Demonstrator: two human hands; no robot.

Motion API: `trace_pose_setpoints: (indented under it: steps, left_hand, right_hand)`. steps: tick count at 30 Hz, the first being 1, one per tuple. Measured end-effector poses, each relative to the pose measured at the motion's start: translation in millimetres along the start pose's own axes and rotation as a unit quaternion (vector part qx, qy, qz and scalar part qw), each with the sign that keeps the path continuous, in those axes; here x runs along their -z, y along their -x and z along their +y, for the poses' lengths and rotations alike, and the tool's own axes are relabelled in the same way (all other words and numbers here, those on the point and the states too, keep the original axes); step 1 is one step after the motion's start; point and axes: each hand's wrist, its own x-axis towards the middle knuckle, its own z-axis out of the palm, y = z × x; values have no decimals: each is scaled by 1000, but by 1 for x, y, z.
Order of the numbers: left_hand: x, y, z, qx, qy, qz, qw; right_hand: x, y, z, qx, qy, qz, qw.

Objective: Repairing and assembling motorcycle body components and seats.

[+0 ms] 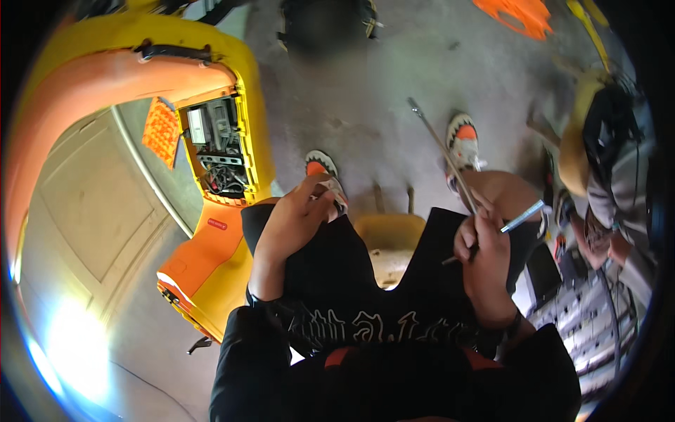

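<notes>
Grey floor (436,77) spreads out ahead of the person, and to their left stands a yellow and orange shell (247,60), the bulkiest thing near us. Off to the right I can see a co-worker's sleeve (636,281), well apart from all this. The shell's compartment (244,130) is uncovered, with dark wires (223,181) bunched at its nearer end. In front, two shoes (464,141) are planted apart on the floor.

Then the wrench (445,150), a slim metal one that looks T-shaped. It is on the right side of the lap, and its long axis slants forward and leftward from the right hand (486,257) to end above the gap between the shoes. So it angles partly toward the compartment's side but points ahead of the body rather than straight at it; from here I can't tell how high the far end hangs. The right hand has its fingers wrapped around the wrench where the shaft meets the crossbar (524,216), which sticks out on both sides of the fist.

The left hand (290,224) is the nearer one to the compartment, over the left knee and well apart from the wrench. Its fingers are bent inward; whether they pinch anything I can't tell. Smallest is the socket tip (413,107), touching nothing that I can make out.
</notes>
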Motion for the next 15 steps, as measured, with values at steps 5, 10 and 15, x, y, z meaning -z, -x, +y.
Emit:
trace_pose_setpoints:
  steps: [5, 10, 15]
  left_hand:
    - [8, -32, 9, -122, -148, 32, 981]
    - [-2, -20, -13, -214, -174, 92, 957]
    - [-36, -11, -10, -210, 48, 110, 970]
  right_hand:
    - [-8, -22, 8, 116, 3, -91, 989]
    - [-3, -34, 38, 160, 6, -177, 971]
    - [4, -28, 61, 132, 50, -227, 964]
